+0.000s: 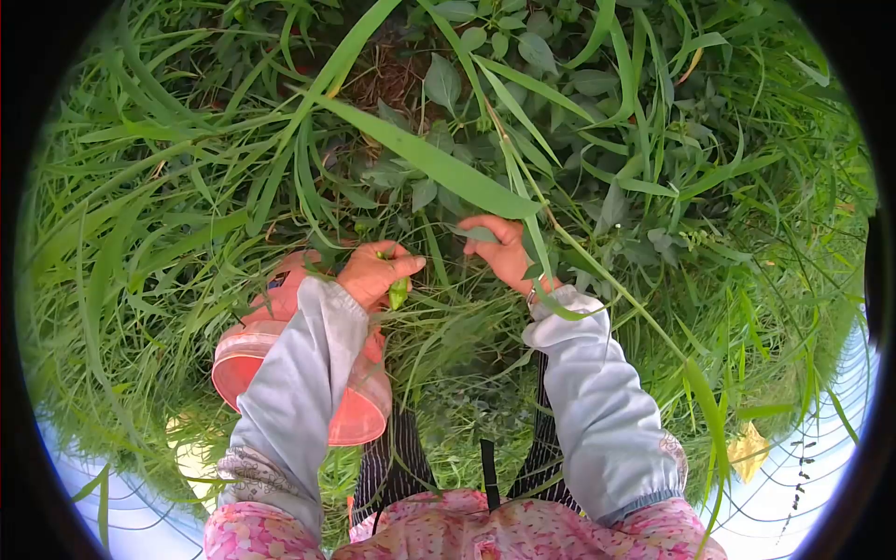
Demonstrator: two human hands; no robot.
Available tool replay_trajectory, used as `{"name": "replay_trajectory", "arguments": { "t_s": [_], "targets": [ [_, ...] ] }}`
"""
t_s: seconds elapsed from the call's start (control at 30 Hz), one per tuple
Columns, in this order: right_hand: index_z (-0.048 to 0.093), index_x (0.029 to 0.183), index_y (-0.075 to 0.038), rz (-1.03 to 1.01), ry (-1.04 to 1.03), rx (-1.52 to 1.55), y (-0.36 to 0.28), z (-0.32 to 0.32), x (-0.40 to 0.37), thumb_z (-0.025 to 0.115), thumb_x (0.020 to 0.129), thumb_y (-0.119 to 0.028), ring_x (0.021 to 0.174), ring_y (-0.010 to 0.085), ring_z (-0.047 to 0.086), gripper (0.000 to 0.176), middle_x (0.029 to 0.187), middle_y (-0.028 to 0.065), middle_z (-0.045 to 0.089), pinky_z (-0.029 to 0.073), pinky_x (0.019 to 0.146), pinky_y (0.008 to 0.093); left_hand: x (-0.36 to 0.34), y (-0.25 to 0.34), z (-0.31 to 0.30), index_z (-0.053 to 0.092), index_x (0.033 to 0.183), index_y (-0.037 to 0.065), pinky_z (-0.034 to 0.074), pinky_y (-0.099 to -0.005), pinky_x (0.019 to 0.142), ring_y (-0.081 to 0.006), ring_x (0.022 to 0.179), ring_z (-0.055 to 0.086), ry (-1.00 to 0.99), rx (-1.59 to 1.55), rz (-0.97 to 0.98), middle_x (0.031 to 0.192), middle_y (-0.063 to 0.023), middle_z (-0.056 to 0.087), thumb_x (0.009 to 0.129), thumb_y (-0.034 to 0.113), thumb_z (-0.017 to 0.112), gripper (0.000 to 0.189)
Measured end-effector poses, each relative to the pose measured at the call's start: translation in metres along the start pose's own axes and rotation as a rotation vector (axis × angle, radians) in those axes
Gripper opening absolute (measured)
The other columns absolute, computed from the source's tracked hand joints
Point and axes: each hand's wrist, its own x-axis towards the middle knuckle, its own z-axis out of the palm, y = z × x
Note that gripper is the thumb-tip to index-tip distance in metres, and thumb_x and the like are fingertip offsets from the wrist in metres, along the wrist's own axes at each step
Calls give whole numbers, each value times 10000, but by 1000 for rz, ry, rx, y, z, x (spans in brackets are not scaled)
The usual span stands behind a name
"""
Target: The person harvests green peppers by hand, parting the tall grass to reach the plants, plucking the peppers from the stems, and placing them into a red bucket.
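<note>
My left hand [378, 273] is closed around a green pepper [399, 293], whose lower end hangs below the fingers. Just behind that forearm lies a pink-red container [257, 345], partly hidden by the sleeve. My right hand [501, 250] reaches in among the leaves with thumb and index finger curved toward each other; a leaf covers part of the fingertips, and whether they hold anything is hidden. Dark green leafy plants [443, 84] stand in front of both hands. A long broad grass blade [429, 159] crosses above them.
Tall grass [121, 233] surrounds the plants on both sides. A long stem [607, 275] slants down past my right forearm. Striped trouser legs [397, 462] show below the hands. A yellow leaf [748, 452] lies at the lower right.
</note>
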Motion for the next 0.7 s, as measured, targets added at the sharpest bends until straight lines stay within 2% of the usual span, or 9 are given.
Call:
{"name": "replay_trajectory", "arguments": {
  "t_s": [0.03,0.07,0.17,0.3,0.37,0.4,0.5,0.6,0.7],
  "targets": [
    [610,1031,-69,56,-15,96,-1,0,-1,582,777,7,776,105,585,267,895,38,624,459,730,251,11,-2,0,575,795,37,484,-288,504,-136,567,589,-13,34,52,651,-41,579,722,53,695,141],
    [606,1039,-69,50,-21,61,-1,-1,-2,581,788,-5,785,102,585,260,899,39,627,457,740,250,31,-14,0,592,812,50,493,-342,542,-194,603,617,39,243,274,636,-65,598,747,102,668,112],
    [591,1067,-70,40,-36,36,-15,1,-7,580,822,-42,808,97,587,248,908,40,636,450,767,246,47,11,23,616,851,45,493,-349,661,-288,704,618,507,980,454,778,-112,643,792,185,613,153],
    [546,1134,-74,14,-139,123,-25,7,-19,550,865,-72,887,108,573,269,960,47,632,444,803,251,90,18,28,617,980,76,478,-432,710,-341,825,603,640,1216,743,919,-138,639,790,211,583,236],
    [530,1157,-78,-4,-191,173,-25,8,-24,536,868,-60,926,116,562,289,990,48,623,441,816,258,103,24,34,615,985,74,478,-431,712,-342,827,603,666,1283,774,926,-139,637,789,208,584,239],
    [508,1188,-78,13,-220,75,-29,4,-27,521,865,-52,995,133,536,325,1072,49,590,430,843,270,102,22,36,615,987,74,478,-430,713,-342,828,603,667,1305,759,929,-140,637,789,207,584,240],
    [483,1221,-72,106,-251,-31,-43,-12,-34,526,852,-67,1035,141,514,371,1152,48,555,415,869,274,90,12,37,612,994,72,479,-427,715,-343,832,604,633,1330,714,940,-141,634,789,202,586,244],
    [457,1251,-56,-17,-160,182,-54,-27,-39,538,827,-68,1089,152,488,431,1232,62,509,401,904,303,82,4,34,610,1000,70,479,-424,718,-344,835,604,603,1335,689,951,-143,632,788,198,587,249],
    [431,1297,-111,-38,2,436,-54,-43,-28,526,852,-63,1186,192,441,458,1249,68,502,354,985,336,86,16,34,607,1007,68,479,-422,721,-344,838,604,623,1351,687,961,-145,630,788,194,588,253]
  ]
}}
